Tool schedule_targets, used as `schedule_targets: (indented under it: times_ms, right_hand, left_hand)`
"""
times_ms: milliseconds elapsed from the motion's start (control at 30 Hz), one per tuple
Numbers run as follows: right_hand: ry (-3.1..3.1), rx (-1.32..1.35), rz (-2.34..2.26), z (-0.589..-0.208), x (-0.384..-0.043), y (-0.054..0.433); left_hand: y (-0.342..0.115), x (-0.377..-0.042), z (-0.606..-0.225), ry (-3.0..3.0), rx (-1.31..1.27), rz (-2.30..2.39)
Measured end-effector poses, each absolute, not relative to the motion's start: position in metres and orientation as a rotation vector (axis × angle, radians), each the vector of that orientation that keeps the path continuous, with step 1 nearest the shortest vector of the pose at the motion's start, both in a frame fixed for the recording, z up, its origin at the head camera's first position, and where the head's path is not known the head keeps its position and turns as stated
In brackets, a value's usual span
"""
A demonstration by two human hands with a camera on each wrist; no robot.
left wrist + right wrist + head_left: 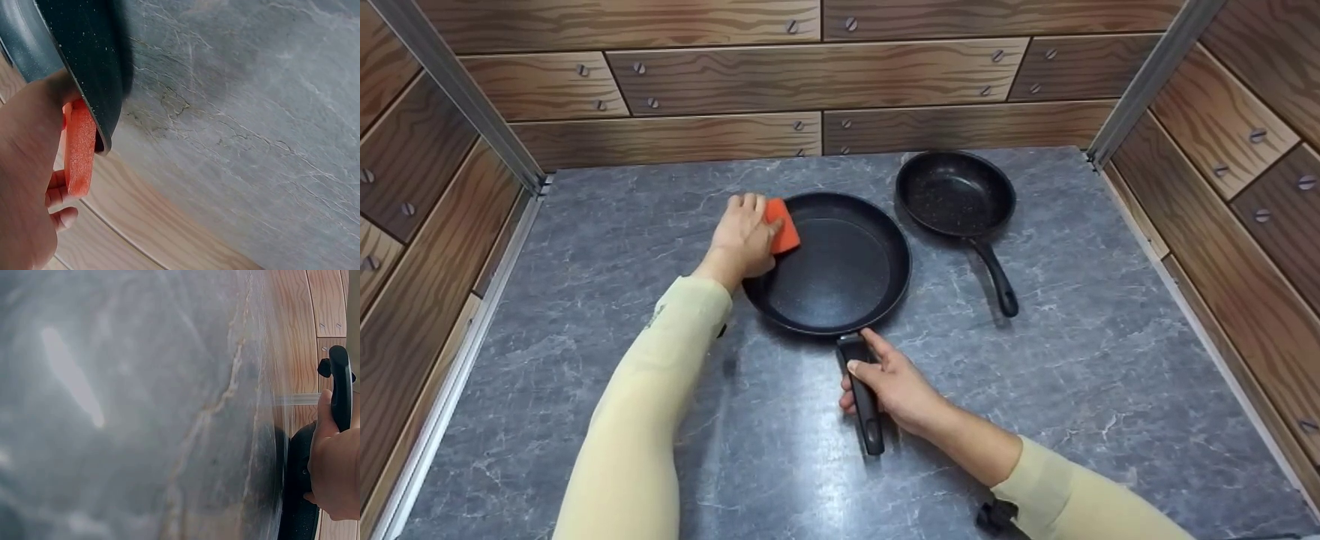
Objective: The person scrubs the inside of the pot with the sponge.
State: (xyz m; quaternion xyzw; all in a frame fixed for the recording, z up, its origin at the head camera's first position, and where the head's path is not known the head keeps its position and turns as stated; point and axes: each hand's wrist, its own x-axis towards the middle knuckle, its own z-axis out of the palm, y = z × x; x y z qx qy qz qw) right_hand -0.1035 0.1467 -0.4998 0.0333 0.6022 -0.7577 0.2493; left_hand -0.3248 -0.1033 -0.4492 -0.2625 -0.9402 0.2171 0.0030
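A large black frying pan [840, 262] sits at mid-table, its handle [866, 409] pointing toward the person. My right hand [904, 390] grips this handle close to the pan, thumb on top and fingers curled beneath. At the pan's left rim, my left hand [744, 234] holds an orange sponge [785, 229] against the inner side wall. In the left wrist view the sponge [80, 152] sticks out past the rim under the fingers. The right wrist view catches the right hand [337, 475] around the black handle [341, 382] at its right edge.
A smaller black frying pan [956, 196] stands at the back right, its handle [997, 281] angled toward the front. The grey marble-patterned table [585, 300] is bordered by wood-patterned walls [720, 75] at the back and both sides, with metal posts [1155, 75] at the rear corners.
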Motion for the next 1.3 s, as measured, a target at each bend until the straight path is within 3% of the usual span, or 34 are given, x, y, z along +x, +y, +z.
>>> schedule_targets:
  times_ms: [1300]
  right_hand:
    - [1.651,0.084,-2.063,-0.498,-0.103,0.146]
  left_hand:
    - [-0.127,-0.306,-0.445,-2.937,-0.971,0.689]
